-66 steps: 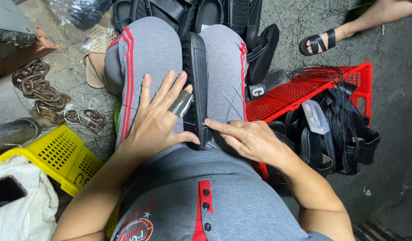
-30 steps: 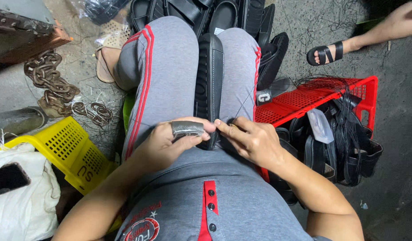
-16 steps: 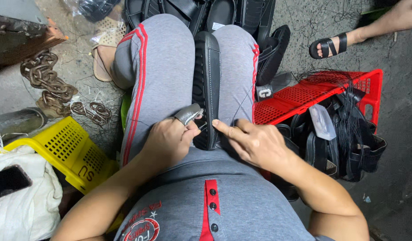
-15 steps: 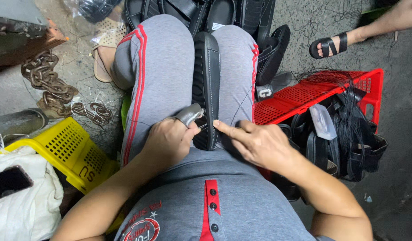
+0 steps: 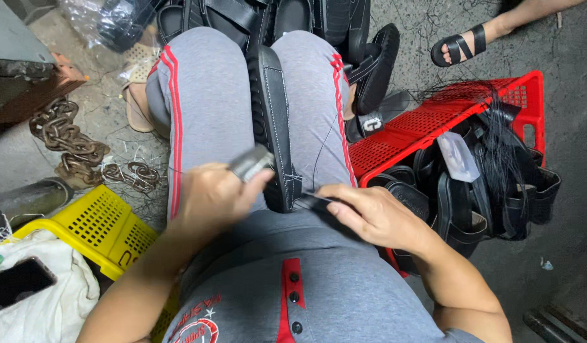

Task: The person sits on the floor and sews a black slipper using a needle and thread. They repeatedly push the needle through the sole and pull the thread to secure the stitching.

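Note:
A black sandal sole with white stitching (image 5: pixel 270 121) stands on its edge, clamped between my knees in grey trousers. My left hand (image 5: pixel 212 198) is closed around a small grey metal tool (image 5: pixel 250 162) just left of the sole's near end; the hand is blurred. My right hand (image 5: pixel 374 215) rests on my right thigh, its fingers pinching the near end of the sole, where a thin dark thread (image 5: pixel 324 141) runs up over my right leg.
A red plastic crate (image 5: pixel 433 124) at the right holds black sandals and straps (image 5: pixel 478 190). More black sandals (image 5: pixel 319 19) lie beyond my knees. A yellow basket (image 5: pixel 93 222), rusty chain (image 5: pixel 68 140), white cloth with a phone (image 5: pixel 17 286) are left. Another person's sandalled foot (image 5: pixel 462 44) is top right.
My left hand went from lying flat on my thigh to gripping the metal tool and now pulls it left, away from the sole. My right hand stays at the sole's near end.

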